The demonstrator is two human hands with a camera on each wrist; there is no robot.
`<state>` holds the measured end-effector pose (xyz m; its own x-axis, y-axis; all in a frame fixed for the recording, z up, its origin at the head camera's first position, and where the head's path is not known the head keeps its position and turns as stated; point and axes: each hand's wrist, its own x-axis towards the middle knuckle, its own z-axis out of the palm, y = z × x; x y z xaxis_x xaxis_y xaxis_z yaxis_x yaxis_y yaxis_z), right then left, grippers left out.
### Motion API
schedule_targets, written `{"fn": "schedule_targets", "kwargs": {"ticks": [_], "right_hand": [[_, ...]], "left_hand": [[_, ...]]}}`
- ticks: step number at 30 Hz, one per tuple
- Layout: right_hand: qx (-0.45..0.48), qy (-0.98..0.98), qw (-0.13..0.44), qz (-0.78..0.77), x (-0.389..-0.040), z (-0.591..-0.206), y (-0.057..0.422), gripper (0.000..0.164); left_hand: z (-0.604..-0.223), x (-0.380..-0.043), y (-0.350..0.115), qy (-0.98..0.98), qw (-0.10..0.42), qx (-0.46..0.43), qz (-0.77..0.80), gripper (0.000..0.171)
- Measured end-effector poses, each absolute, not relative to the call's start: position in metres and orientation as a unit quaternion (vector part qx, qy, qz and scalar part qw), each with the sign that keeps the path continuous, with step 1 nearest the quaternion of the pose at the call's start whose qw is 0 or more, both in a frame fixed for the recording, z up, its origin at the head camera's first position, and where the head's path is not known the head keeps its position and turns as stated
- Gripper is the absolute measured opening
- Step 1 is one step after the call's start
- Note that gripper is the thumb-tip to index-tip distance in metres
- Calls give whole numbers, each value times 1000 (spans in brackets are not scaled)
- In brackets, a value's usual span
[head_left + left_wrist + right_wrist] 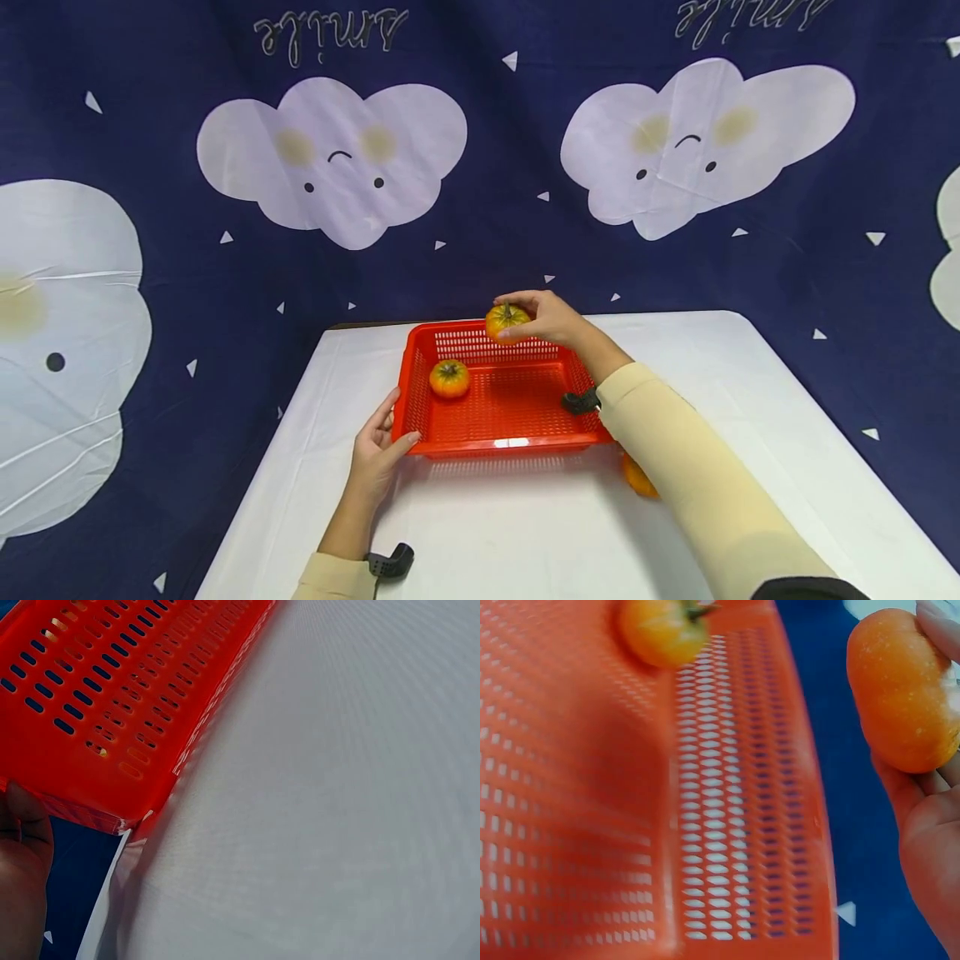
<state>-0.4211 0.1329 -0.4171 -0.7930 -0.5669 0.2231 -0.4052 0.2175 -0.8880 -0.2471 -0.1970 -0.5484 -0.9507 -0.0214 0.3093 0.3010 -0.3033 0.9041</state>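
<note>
A small orange pumpkin (pixel 506 322) with a green stem is in my right hand (pixel 551 321), fingers and thumb gripping its sides above the far rim of a red plastic basket (pixel 495 446). The right wrist view shows this held pumpkin (pixel 900 690) beyond the basket's edge. My left hand (pixel 377 457) holds the basket at its near left corner, thumb over the rim. In the left wrist view, part of the left hand (pixel 22 862) lies against the basket wall (pixel 112 682). A second pumpkin (pixel 450 379) sits inside the basket on the left.
Another orange pumpkin (pixel 637 477) lies on the white table (pixel 495 542) right of the basket, partly covered by my right sleeve (pixel 697 467). Behind the table hangs a dark blue cloth (pixel 510 258) with white clouds. Black straps circle both wrists.
</note>
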Motion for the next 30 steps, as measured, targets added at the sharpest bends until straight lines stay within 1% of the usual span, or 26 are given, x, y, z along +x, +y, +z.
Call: {"fn": "schedule_targets", "kwargs": {"ticks": [5, 8, 15, 20, 30], "right_hand": [[-319, 793, 121, -505, -417, -431, 111, 64], [-314, 800, 139, -492, -415, -439, 104, 66], [-312, 820, 144, -458, -419, -459, 98, 71], [-318, 831, 147, -433, -426, -470, 94, 72], [-311, 833, 162, -428, -432, -476, 83, 73]], "left_hand": [[-549, -247, -198, -579, 102, -118, -800, 82], [-549, -247, -198, -580, 100, -120, -799, 82], [-547, -247, -197, -583, 97, -122, -797, 83], [-547, -248, -197, -582, 96, -119, -798, 83], [-548, -248, -198, -587, 92, -114, -796, 84]]}}
